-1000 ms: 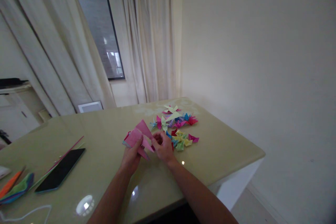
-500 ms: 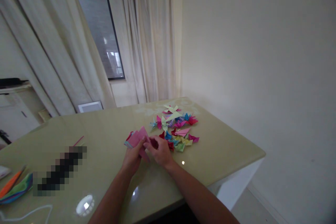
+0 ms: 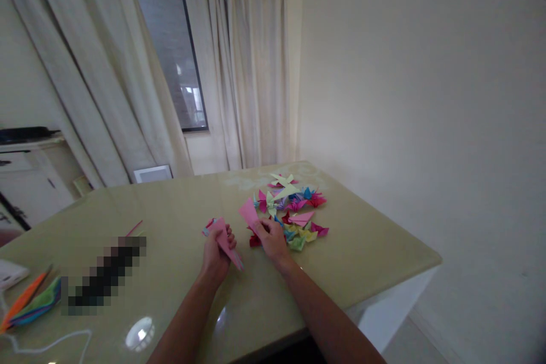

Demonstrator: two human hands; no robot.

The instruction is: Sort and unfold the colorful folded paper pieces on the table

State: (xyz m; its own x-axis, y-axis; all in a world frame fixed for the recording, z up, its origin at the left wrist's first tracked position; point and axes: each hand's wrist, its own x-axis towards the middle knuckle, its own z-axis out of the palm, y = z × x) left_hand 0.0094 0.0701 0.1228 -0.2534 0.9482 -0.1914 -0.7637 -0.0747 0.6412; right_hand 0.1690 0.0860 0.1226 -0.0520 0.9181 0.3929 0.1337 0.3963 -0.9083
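Note:
My left hand (image 3: 217, 253) is closed around a small stack of pink folded papers (image 3: 221, 234), with bits of blue and red showing at its far edge. To its right, my right hand (image 3: 272, 237) pinches a separate flat piece of pink paper (image 3: 248, 212) between thumb and fingers. That piece points up and away from me. Just beyond and beside my right hand lies a pile of colourful origami pieces (image 3: 301, 232), partly hidden by the hand. Behind these sit more origami figures (image 3: 294, 196) in pale green, purple, blue and magenta.
On the table (image 3: 179, 205), a pixelated dark patch (image 3: 106, 276) lies to the left, with a thin pink stick (image 3: 135, 228) beyond it. Orange, green and blue sheets (image 3: 36, 301), a white cable (image 3: 51, 347) and a white device (image 3: 12, 274) are at far left. A wall (image 3: 409, 96) stands right.
My hands, together on the pink paper before, are now apart. My right hand has drawn one pink piece away to the right; my left keeps the rest. The view has shifted slightly.

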